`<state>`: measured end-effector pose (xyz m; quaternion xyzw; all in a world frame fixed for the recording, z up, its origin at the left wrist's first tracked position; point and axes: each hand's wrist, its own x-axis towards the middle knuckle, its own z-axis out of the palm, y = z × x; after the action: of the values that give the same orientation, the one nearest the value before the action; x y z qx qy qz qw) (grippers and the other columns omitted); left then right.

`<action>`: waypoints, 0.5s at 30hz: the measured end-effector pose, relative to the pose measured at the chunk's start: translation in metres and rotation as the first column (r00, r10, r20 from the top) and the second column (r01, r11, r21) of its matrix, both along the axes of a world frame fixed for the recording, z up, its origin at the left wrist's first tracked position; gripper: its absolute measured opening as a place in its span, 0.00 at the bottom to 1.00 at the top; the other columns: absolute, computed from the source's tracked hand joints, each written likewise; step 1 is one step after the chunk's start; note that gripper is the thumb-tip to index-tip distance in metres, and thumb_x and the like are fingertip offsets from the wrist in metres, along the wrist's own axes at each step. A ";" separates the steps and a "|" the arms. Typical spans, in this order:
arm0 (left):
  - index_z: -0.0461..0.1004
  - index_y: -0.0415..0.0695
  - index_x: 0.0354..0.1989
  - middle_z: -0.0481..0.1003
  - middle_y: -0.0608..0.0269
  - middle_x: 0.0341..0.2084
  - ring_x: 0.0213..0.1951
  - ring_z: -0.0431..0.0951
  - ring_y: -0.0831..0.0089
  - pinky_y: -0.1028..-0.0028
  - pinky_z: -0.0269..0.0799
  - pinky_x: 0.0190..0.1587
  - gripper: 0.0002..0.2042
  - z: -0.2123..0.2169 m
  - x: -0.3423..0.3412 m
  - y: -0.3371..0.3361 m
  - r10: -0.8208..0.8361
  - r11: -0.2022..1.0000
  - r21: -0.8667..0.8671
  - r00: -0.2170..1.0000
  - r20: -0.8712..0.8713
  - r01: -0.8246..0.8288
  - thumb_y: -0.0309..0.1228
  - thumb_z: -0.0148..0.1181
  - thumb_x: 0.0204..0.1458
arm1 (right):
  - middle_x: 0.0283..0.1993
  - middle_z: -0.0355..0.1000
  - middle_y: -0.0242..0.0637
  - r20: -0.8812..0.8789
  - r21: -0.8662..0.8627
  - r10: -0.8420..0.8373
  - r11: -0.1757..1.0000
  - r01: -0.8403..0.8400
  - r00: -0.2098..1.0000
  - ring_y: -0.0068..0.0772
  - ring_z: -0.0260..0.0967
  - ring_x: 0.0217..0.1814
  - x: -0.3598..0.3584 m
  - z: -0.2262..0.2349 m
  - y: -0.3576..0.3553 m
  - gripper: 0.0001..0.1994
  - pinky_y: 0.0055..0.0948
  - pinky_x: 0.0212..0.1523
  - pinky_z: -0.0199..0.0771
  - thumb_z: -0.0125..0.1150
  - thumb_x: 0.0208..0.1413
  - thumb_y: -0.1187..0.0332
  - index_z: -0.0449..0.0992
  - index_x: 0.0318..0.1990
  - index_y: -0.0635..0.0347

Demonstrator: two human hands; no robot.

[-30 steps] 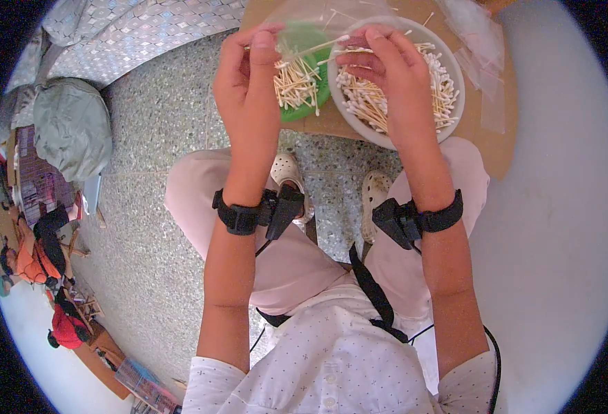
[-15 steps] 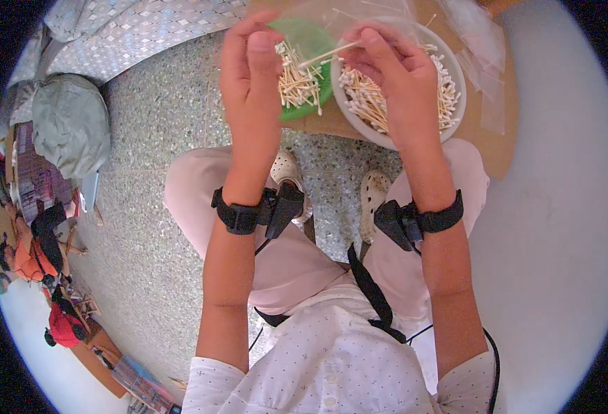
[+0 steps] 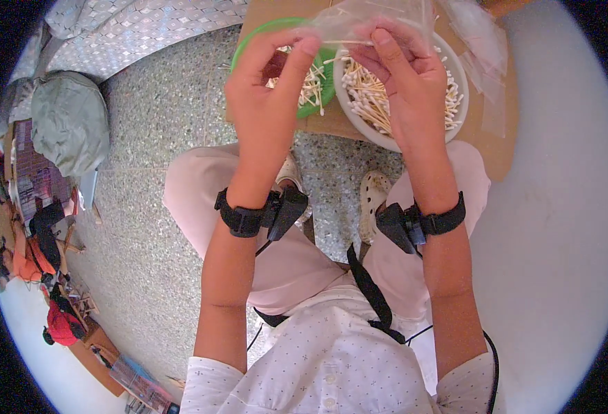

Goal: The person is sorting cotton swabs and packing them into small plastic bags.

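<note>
A cotton swab (image 3: 349, 43) lies level between my two hands, its right end pinched by the thumb and fingers of my right hand (image 3: 414, 90). At its left end, the fingertips of my left hand (image 3: 266, 96) close together in a blur, seemingly on the edge of a clear plastic bag (image 3: 376, 19) spread behind both hands. Under my left hand, partly covered, a green basket (image 3: 328, 86) holds cotton swabs. My right hand is over a white bowl (image 3: 461, 76) full of cotton swabs (image 3: 364, 96).
Both containers stand on a brown cardboard sheet (image 3: 500, 148). More clear plastic bags (image 3: 480, 52) lie right of the bowl. A grey bag (image 3: 70, 124) sits on the speckled floor (image 3: 145, 193) at left. Two other people (image 3: 31, 262) are far off at the left rim.
My left hand has moved right and its fingers have come together near the swab's left end. The swab has swung from slanting to level. The clear plastic now spreads further left.
</note>
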<state>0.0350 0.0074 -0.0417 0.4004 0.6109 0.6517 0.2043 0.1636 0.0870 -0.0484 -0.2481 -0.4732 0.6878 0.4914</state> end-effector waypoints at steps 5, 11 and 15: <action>0.78 0.41 0.37 0.74 0.69 0.32 0.29 0.71 0.86 0.84 0.66 0.30 0.07 -0.001 -0.001 0.002 0.015 0.998 0.055 1.000 0.008 -0.015 0.29 0.61 0.52 | 0.43 0.75 0.39 0.061 0.074 -0.011 0.997 0.006 0.998 0.31 0.73 0.45 0.002 0.001 0.000 0.11 0.30 0.50 0.75 0.57 0.57 0.73 0.73 0.47 0.65; 0.77 0.42 0.39 0.74 0.68 0.34 0.29 0.71 0.84 0.83 0.66 0.31 0.07 0.005 0.002 0.002 -0.054 0.997 0.060 0.997 0.053 0.051 0.26 0.59 0.51 | 0.40 0.76 0.37 -0.023 0.056 -0.047 0.997 0.048 0.999 0.25 0.74 0.42 0.002 0.001 -0.001 0.11 0.23 0.46 0.74 0.60 0.56 0.70 0.75 0.44 0.65; 0.66 0.43 0.55 0.72 0.63 0.43 0.38 0.73 0.80 0.82 0.70 0.37 0.20 0.003 -0.004 0.001 -0.160 0.986 0.063 0.980 0.117 0.153 0.23 0.57 0.52 | 0.43 0.74 0.37 0.011 -0.089 -0.031 0.996 0.031 0.999 0.25 0.72 0.43 0.004 0.005 -0.003 0.12 0.21 0.46 0.72 0.56 0.57 0.76 0.70 0.48 0.68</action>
<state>0.0314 0.0081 -0.0388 0.4122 0.5463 0.6728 0.2809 0.1680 0.0839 -0.0435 -0.2806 -0.4406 0.6992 0.4881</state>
